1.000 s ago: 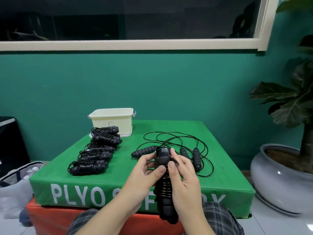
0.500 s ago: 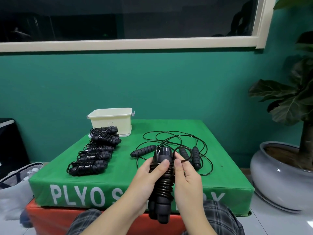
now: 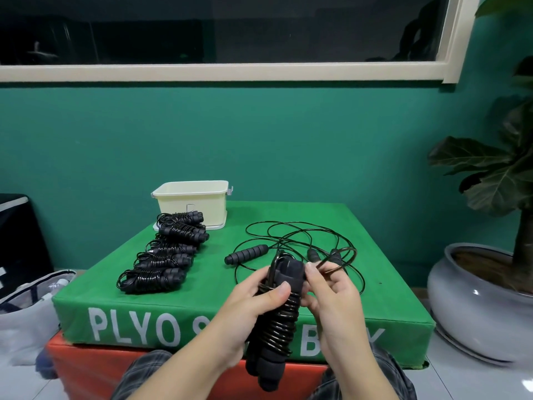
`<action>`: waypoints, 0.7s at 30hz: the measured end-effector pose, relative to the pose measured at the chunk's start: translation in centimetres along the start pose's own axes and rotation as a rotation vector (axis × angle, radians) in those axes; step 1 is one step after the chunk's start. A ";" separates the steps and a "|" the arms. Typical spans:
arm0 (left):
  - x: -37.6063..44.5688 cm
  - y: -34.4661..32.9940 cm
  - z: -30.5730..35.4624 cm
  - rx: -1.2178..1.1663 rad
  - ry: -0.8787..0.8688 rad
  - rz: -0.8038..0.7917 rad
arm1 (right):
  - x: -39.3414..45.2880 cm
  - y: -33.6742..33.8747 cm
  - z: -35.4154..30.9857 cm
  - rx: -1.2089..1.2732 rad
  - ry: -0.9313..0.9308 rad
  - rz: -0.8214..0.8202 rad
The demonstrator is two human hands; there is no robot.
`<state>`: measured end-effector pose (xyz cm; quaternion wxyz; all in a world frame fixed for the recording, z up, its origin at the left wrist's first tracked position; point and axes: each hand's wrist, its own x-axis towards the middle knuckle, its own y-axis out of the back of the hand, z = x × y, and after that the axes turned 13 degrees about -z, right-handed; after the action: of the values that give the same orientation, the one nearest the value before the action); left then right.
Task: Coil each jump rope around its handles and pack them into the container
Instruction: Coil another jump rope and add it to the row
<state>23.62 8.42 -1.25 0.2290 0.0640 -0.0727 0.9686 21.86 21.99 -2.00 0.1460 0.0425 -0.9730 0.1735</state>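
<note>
Head view: a black jump rope (image 3: 277,321), its two foam handles held together and wound with cord, stands nearly upright in front of the near edge of the green plyo box (image 3: 317,339). The left hand (image 3: 245,310) grips the bundle around its upper half, thumb pressed across the coils. The right hand (image 3: 334,295) is just beside it, pinching a loose loop of cord (image 3: 337,262) between thumb and fingers; the loop arcs up and to the right of the handle tops.

On the box top behind the hands lies an uncoiled jump rope (image 3: 291,241), its cord in loose rings, one handle lying to the left and two more handle ends partly hidden behind the held loop. Left of it, a row of coiled jump ropes (image 3: 164,255) runs from the near left corner back toward a cream plastic container (image 3: 193,200), which sits at the far left of the box top; the farthest bundle is touching or just in front of its wall.

The green box rests on an orange box (image 3: 86,365). A potted plant (image 3: 487,298) stands on the floor at right, a grey bag (image 3: 26,310) at left.
</note>
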 end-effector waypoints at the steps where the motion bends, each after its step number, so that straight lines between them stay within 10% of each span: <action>1: -0.1 -0.1 0.0 0.008 -0.005 0.006 | 0.1 0.2 0.2 -0.014 -0.002 0.012; 11: 0.6 0.8 1.4 -0.107 -0.096 0.156 | -0.4 -0.6 0.8 -0.136 0.144 0.025; 21: 0.7 1.0 0.2 0.218 -0.143 0.180 | -0.8 -0.6 2.2 -0.762 0.557 -0.104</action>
<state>22.54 7.85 -1.09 0.1270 0.1503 0.0112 0.9804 22.09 20.67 -4.01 0.4152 -0.0137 -0.8877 -0.1988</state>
